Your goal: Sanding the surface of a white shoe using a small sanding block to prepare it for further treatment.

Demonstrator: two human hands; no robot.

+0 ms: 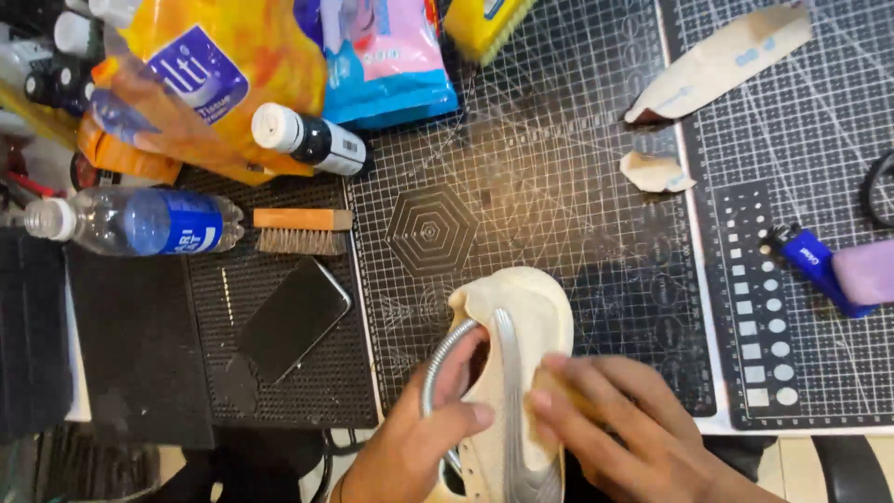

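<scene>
While the left hand (419, 438) clasps a cream shoe (512, 373), the right hand (615, 424) presses seemingly sandpaper.

We see our two hands bare, the left hand (424, 438) and the right hand (610, 433), with no gloves, rings or watch on the parts that show. Our wrists are bare too, with no sleeve reaching them. Our fingernails are short and unpainted.

Orange pack (223, 56), blue-pink pack (386, 56) top left; dark phone (293, 319) below.
</scene>
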